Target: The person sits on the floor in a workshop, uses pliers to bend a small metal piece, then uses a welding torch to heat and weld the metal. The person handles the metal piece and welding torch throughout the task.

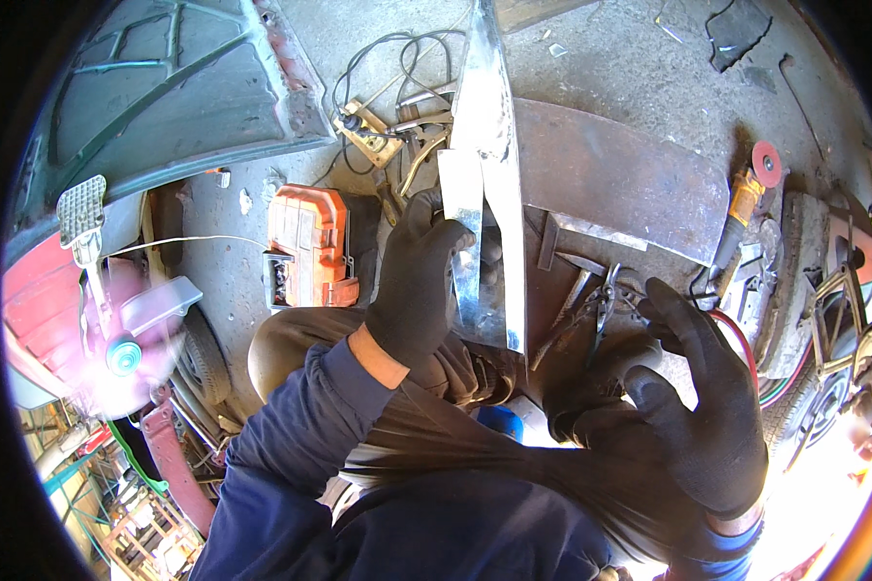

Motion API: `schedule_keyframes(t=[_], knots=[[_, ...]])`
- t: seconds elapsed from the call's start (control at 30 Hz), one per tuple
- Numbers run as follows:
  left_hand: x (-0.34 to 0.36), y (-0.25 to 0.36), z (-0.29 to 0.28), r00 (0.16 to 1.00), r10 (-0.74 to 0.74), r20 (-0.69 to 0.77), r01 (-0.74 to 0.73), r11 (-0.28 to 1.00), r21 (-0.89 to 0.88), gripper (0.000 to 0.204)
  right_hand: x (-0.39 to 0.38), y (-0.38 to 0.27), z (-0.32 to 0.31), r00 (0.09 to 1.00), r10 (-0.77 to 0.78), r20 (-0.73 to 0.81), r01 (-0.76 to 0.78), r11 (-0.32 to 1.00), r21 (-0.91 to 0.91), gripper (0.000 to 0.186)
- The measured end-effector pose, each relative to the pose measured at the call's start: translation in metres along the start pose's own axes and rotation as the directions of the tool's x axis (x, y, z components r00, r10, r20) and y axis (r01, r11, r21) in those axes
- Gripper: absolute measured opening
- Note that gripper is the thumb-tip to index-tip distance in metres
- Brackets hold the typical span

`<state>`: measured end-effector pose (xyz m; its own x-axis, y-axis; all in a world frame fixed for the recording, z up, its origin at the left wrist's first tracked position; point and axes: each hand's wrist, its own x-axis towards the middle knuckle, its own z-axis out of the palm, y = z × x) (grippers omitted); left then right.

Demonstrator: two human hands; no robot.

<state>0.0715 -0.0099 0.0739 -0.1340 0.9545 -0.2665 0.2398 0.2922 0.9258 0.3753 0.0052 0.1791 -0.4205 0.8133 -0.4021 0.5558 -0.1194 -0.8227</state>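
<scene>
My left hand [417, 276], in a black glove, is closed on the left edge of a shiny sheet-metal strip [462, 194]. This strip lies against a long, bright metal piece [484, 107] that stretches away from my lap. Some of my left fingers are hidden behind the metal. Off to the right, my right hand [707, 416], also gloved in black, is held open with thumb and fingers apart and nothing in it. Nearest to it lie pliers [606, 298] and a hammer [579, 269], just past its fingertips.
An orange toolbox [305, 242] sits left of my left hand, with a running fan [121, 349] farther left. A rusty metal sheet [620, 169] and a yellow angle grinder [744, 198] lie right. Black cable [407, 48] coils ahead, near a large green panel [165, 87].
</scene>
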Motion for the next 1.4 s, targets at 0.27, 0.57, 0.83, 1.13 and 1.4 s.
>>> schedule_keyframes(t=[0.27,0.57,0.83,1.13,1.4], knots=[[0.003,0.012,0.009,0.957,-0.27,0.11,0.289,0.836,-0.466,0.019,0.008,0.012,0.024,0.997,-0.045,0.068,0.043,0.998,0.043,0.07],[0.004,0.003,0.022,0.955,-0.287,-0.067,0.255,0.918,-0.306,0.019,0.031,0.029,0.102,0.974,-0.022,0.226,-0.006,0.993,0.122,0.072],[0.006,0.019,0.017,0.949,-0.312,-0.037,0.291,0.916,-0.276,0.017,0.03,0.038,0.142,0.987,-0.055,0.154,0.053,0.998,0.02,0.081],[0.012,0.014,0.013,0.95,-0.308,-0.041,0.286,0.919,-0.271,0.017,0.036,0.046,0.152,0.985,-0.119,0.126,0.127,0.991,-0.053,0.089],[0.013,0.017,0.008,0.945,-0.325,-0.028,0.316,0.933,-0.171,0.016,0.043,0.061,0.171,0.95,-0.308,0.057,0.313,0.931,-0.19,0.091]])
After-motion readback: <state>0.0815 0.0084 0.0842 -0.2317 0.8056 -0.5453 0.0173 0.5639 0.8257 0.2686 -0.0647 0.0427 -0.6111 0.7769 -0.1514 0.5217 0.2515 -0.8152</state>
